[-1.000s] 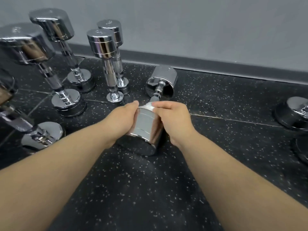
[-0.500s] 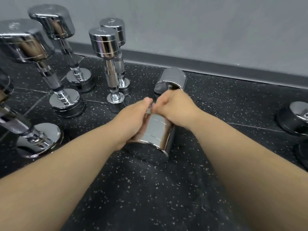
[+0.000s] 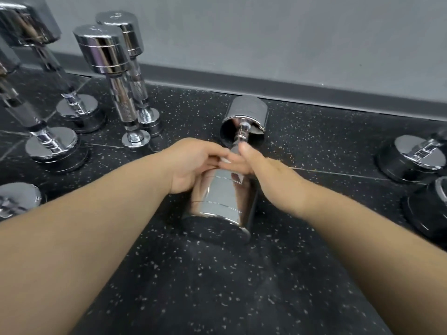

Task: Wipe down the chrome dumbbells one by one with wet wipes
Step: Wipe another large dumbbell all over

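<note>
And the hands have moved up. A second ago both were cupped round the near head of the dumbbell (image 3: 221, 197); half a second ago they had reached its top edge. Now they meet on the bar between the two heads. The dumbbell lies on its side on the speckled floor (image 3: 217, 286), its near head towards the person and its far head pointing at the wall (image 3: 290, 44).

The left hand (image 3: 193, 163) has its fingers curled over the bar, just above the near head. The right hand (image 3: 256, 168) comes in from the other side. Its fingers reach across under the left hand's fingers and its thumb stands up along the bar, so the bar sits in the crook between them. A sliver of white shows between the fingers, most likely the wet wipe (image 3: 223, 161), though too little shows to be sure.

By the look of it, the near head is done and the bar is getting its turn, with the far head probably next. The standing dumbbells (image 3: 113, 76) on the left and the pair on the right (image 3: 411, 155) are well apart from both hands.
</note>
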Demonstrator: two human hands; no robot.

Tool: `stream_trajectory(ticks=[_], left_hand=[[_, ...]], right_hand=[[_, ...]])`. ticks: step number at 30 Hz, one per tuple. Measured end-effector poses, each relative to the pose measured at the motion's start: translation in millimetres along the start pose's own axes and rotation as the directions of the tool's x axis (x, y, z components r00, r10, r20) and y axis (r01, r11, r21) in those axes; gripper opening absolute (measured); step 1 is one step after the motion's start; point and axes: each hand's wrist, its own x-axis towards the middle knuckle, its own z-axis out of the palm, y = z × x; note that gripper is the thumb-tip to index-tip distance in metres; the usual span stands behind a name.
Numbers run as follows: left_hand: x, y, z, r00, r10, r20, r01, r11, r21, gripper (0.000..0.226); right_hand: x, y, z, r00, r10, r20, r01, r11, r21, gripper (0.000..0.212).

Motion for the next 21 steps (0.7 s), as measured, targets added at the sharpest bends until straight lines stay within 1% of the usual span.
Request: stream_trajectory(ticks=[1, 2, 3, 4, 5, 6, 7, 9, 10, 11, 12, 13, 14, 15, 17, 18, 19, 20, 21], left_hand=[[1, 2, 2, 0.999, -0.022, 0.044, 0.023, 1.000, -0.019, 0.027], [3, 4, 6, 0.995, -0.049, 0.091, 0.052, 0.998, -0.031, 0.026], [5, 6, 11, 0.989, -0.075, 0.125, 0.079, 0.997, -0.026, 0.024], [9, 8, 17, 0.986, -0.094, 0.139, 0.095, 0.995, -0.005, 0.022], [13, 11, 23, 0.987, -0.094, 0.133, 0.094, 0.996, 0.004, 0.018], [19, 12, 28, 0.992, -0.069, 0.109, 0.072, 0.997, -0.021, 0.013], [25, 14, 32, 0.996, -0.032, 0.084, 0.039, 0.995, -0.086, 0.013], [36, 13, 40, 1.000, 0.003, 0.004, -0.002, 0.976, -0.216, 0.015], [40, 10, 42, 1.000, 0.016, -0.017, -0.019, 0.980, -0.199, 0.010], [38, 5, 46, 1.000, 0.008, -0.008, -0.009, 0.990, -0.143, 0.007], [36, -1, 49, 0.999, -0.021, 0.032, 0.023, 0.998, -0.061, 0.015], [31, -4, 50, 0.992, -0.074, 0.100, 0.073, 0.997, 0.017, 0.024], [27, -5, 50, 0.976, -0.119, 0.182, 0.113, 0.993, 0.043, 0.030], [24, -5, 50, 0.953, -0.140, 0.270, 0.137, 0.990, 0.028, 0.033], [21, 0, 51, 0.900, -0.100, 0.424, 0.147, 0.986, -0.081, 0.033], [24, 3, 57, 0.902, -0.071, 0.427, 0.135, 0.983, -0.121, 0.036], [26, 5, 66, 0.922, -0.043, 0.385, 0.108, 0.983, -0.150, 0.040], [28, 3, 77, 0.941, -0.016, 0.337, 0.079, 0.981, -0.175, 0.038], [29, 2, 88, 0.957, 0.000, 0.290, 0.063, 0.976, -0.209, 0.032]], right_hand=[[-8, 2, 4, 0.998, -0.028, -0.056, 0.033, 0.996, 0.086, 0.053], [-14, 7, 7, 0.981, -0.048, -0.189, 0.086, 0.976, 0.199, 0.044], [-16, 11, 8, 0.930, -0.001, -0.367, 0.135, 0.931, 0.339, 0.035], [-14, 16, 6, 0.850, 0.113, -0.514, 0.174, 0.862, 0.476, 0.031], [-11, 20, 4, 0.775, 0.241, -0.584, 0.190, 0.793, 0.579, 0.030], [-9, 23, 2, 0.731, 0.348, -0.587, 0.178, 0.734, 0.656, 0.028], [-6, 25, 0, 0.722, 0.421, -0.549, 0.136, 0.692, 0.709, 0.025], [0, 30, -1, 0.749, 0.518, -0.414, 0.021, 0.605, 0.796, 0.021], [2, 30, -2, 0.763, 0.544, -0.349, -0.021, 0.560, 0.828, 0.023], [3, 31, -4, 0.771, 0.558, -0.308, -0.044, 0.529, 0.847, 0.025], [3, 31, -8, 0.778, 0.561, -0.282, -0.060, 0.514, 0.856, 0.024], [1, 32, -11, 0.782, 0.566, -0.262, -0.085, 0.512, 0.855, 0.021], [-2, 33, -15, 0.787, 0.570, -0.237, -0.112, 0.510, 0.853, 0.019], [-6, 36, -17, 0.789, 0.573, -0.222, -0.129, 0.508, 0.852, 0.018], [-15, 42, -21, 0.774, 0.585, -0.241, -0.104, 0.493, 0.864, 0.024], [-20, 45, -22, 0.771, 0.586, -0.250, -0.083, 0.481, 0.873, 0.028], [-23, 46, -24, 0.773, 0.581, -0.255, -0.067, 0.475, 0.877, 0.030], [-27, 48, -28, 0.764, 0.582, -0.277, -0.049, 0.481, 0.875, 0.032], [-29, 50, -32, 0.741, 0.590, -0.320, -0.022, 0.498, 0.867, 0.033]])
